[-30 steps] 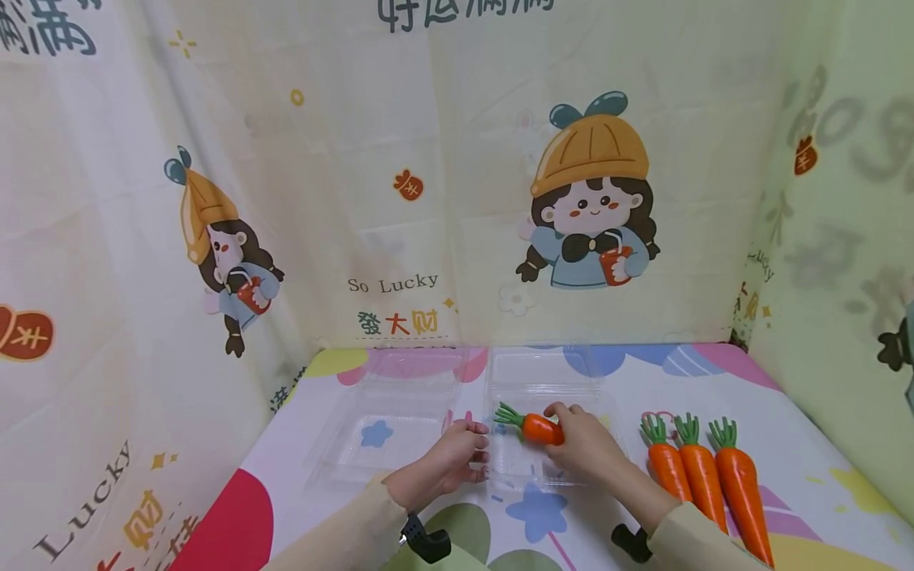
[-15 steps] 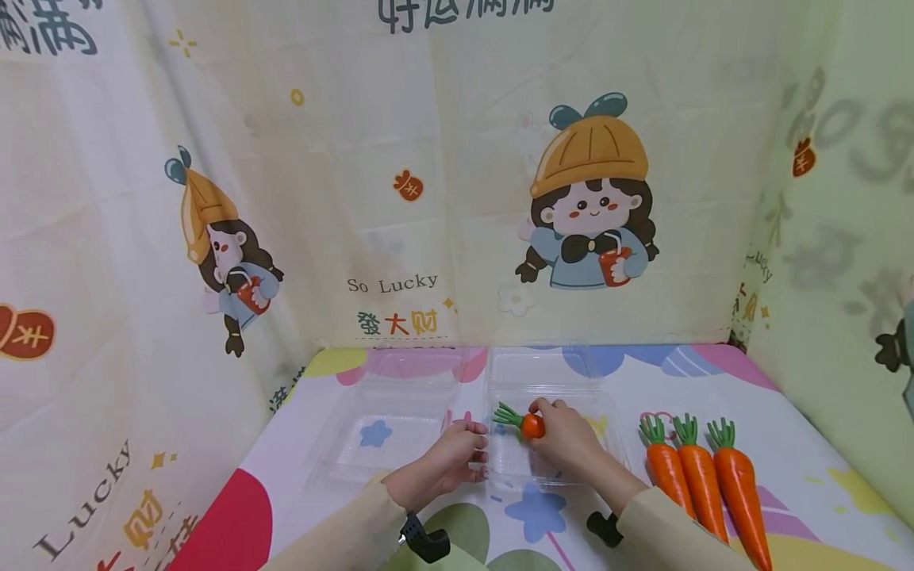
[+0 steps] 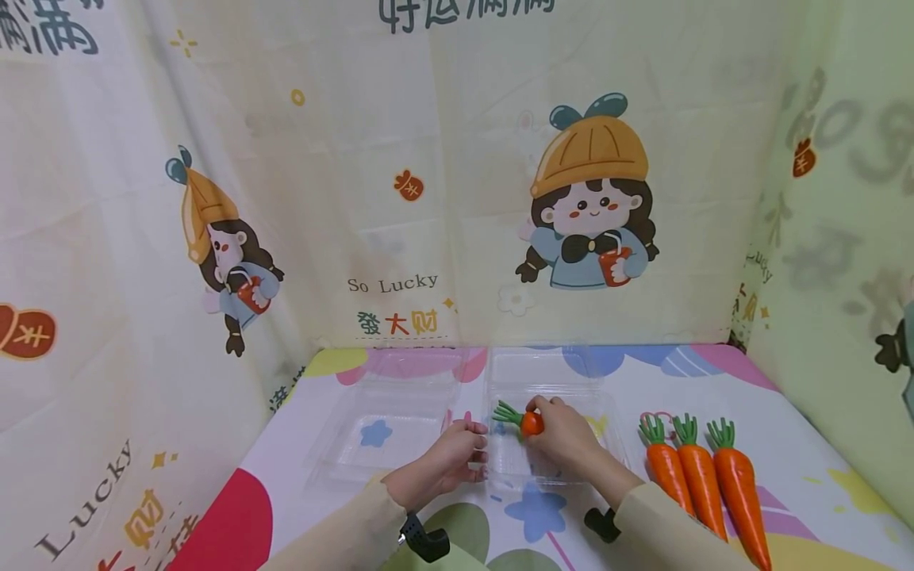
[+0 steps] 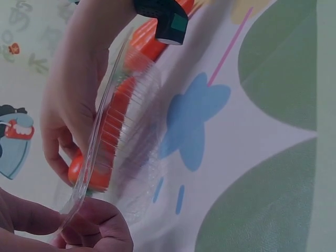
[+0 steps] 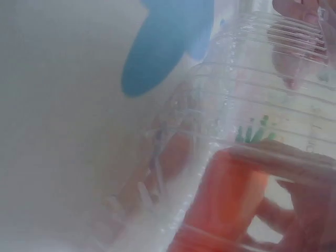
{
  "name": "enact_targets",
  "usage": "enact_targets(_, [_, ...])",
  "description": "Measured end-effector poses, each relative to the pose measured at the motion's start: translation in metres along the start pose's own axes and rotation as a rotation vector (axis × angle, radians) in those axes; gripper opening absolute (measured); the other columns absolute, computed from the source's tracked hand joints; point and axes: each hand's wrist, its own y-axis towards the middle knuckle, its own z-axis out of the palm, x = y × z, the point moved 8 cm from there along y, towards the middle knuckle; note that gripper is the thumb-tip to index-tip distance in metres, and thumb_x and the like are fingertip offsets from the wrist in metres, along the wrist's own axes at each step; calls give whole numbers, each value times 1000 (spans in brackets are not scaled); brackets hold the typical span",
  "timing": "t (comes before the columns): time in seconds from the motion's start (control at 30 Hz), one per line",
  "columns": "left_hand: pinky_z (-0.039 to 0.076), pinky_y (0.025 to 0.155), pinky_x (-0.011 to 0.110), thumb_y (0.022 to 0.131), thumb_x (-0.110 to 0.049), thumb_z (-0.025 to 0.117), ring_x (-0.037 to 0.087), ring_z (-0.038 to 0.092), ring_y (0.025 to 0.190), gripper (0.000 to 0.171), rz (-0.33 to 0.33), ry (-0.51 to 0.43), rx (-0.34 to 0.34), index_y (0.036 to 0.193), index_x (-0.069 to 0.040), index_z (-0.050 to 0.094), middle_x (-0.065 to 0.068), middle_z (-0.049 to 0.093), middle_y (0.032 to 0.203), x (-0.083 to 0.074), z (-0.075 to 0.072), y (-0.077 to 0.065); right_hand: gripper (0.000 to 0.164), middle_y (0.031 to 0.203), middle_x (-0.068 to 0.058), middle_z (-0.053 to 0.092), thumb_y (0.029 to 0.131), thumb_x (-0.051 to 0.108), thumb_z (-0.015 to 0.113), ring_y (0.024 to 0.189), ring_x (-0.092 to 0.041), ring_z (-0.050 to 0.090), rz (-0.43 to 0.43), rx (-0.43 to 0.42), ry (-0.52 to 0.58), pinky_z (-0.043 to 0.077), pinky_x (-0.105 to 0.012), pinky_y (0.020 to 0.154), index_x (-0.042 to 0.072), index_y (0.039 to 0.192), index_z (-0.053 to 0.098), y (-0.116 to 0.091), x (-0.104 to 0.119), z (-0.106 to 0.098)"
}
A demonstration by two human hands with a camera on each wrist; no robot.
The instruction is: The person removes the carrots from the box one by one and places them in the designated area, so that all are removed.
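Note:
An orange carrot (image 3: 531,425) with a green top lies over the right-hand clear plastic box (image 3: 517,466), its leafy end pointing left. My right hand (image 3: 567,438) grips it near the thick end and covers most of its body in the head view. Through the box's ribbed wall, the right wrist view shows the carrot (image 5: 223,197) and the fingers round it. At the left side of this box, my left hand (image 3: 457,458) pinches the rim (image 4: 100,123) between thumb and fingers, as the left wrist view shows.
A second clear plastic box (image 3: 336,456) stands open at the left, its lid folded back. Three more carrots (image 3: 739,484) lie side by side on the right. The patterned tablecloth (image 3: 300,507) runs back to a printed curtain (image 3: 464,198).
My right hand has moved a little left and slid along the carrot towards its leafy end, then stayed nearly still. The left hand keeps its place at the rim.

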Motion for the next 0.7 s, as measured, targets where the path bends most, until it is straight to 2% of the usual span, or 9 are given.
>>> enact_targets(0.33, [45, 64, 29, 98, 2, 47, 21, 46, 76, 20, 1, -4, 6, 118, -2, 47, 9, 43, 97, 1, 0, 1, 43, 106, -9, 62, 82, 15, 82, 93, -25, 60, -18, -28, 47, 58, -47, 92, 13, 121, 65, 3, 3, -13])
enact_targets(0.7, [46, 63, 29, 98, 1, 47, 21, 46, 76, 22, 7, -4, 10, 120, -1, 46, 9, 44, 97, 1, 0, -1, 45, 108, -14, 68, 82, 17, 82, 93, -28, 64, -62, -79, 69, 59, -48, 86, 6, 121, 64, 4, 6, -37])
